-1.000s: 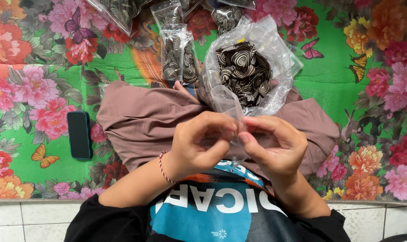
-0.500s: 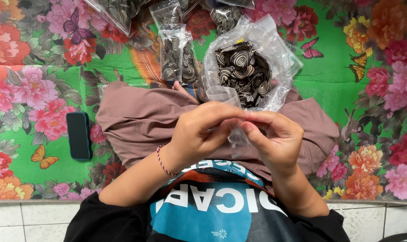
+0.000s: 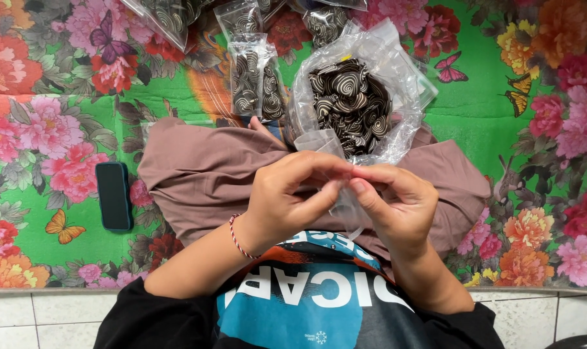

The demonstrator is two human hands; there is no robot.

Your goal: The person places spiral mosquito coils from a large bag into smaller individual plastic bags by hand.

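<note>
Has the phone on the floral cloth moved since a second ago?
No. The dark phone lies in the same spot beside the brown fabric, on the same pink flowers of the floral cloth.

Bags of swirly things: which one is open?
The big bag just above the hands is open, its top spread wide. The small bags beside it are flat and closed.
</note>
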